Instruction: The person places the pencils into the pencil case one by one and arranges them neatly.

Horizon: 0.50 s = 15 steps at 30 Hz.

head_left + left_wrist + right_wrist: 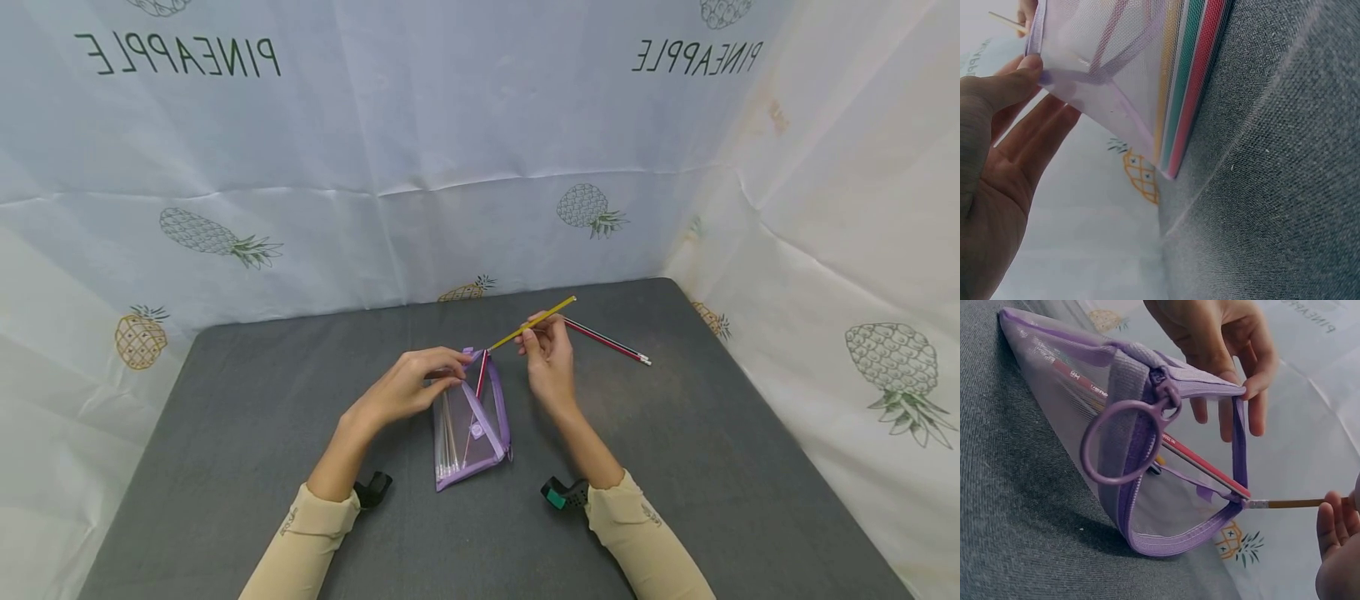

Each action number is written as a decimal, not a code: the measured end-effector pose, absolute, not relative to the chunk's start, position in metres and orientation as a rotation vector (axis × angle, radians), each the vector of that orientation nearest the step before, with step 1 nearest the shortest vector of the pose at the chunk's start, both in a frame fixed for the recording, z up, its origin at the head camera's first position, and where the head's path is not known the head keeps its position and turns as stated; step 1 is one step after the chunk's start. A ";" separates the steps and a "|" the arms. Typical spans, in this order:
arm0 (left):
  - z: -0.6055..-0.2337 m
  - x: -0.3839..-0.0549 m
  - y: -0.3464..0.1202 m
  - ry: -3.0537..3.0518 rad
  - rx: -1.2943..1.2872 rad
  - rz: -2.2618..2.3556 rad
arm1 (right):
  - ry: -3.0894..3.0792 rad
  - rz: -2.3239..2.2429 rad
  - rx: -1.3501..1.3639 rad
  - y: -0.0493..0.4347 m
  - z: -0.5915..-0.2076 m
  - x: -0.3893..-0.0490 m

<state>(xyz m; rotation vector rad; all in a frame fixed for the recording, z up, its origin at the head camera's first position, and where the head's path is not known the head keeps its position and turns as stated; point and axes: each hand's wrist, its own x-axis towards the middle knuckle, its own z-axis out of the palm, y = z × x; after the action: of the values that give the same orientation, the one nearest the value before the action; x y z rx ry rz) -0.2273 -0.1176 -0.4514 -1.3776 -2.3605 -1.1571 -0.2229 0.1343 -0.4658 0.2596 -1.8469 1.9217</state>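
Note:
A purple-edged mesh pencil pouch (506, 408) stands unzipped on the table, its mouth spread wide. At the mouth's upper edge, my left hand (408, 385) pinches the rim between thumb and fingers. A yellow pencil (558, 308) is held in the fingers of my right hand (551, 367), to the right of the pouch. Its metal-ferrule end (1260, 504) is at the pouch's opening; whether it touches the rim I cannot tell. Inside, a red pencil (1207, 466) leans up to the mouth. Several more pencils (1192, 81) show through the mesh in the left wrist view.
Beyond my right hand, red and black pencils (611, 340) lie side by side on the dark grey table (697, 433). A large purple zip ring (1088, 453) hangs at the pouch's near corner. Pineapple-printed white cloth (450, 225) rises behind the table and at its sides.

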 end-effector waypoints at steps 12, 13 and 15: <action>-0.450 -0.227 -0.119 -2.379 -1.374 -1.182 | -1.830 1.989 0.331 0.128 -0.463 -0.218; -0.450 -0.227 -0.119 -2.380 -1.374 -1.185 | -1.839 2.003 0.340 0.127 -0.463 -0.217; -0.450 -0.227 -0.119 -2.381 -1.370 -1.182 | -1.885 2.025 0.360 0.124 -0.465 -0.217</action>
<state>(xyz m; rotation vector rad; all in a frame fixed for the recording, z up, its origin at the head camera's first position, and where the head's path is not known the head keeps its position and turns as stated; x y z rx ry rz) -0.2267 -0.1190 -0.4499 -1.3704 -2.3808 -1.1824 -0.2170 0.1244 -0.4645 0.3601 -1.8854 2.0253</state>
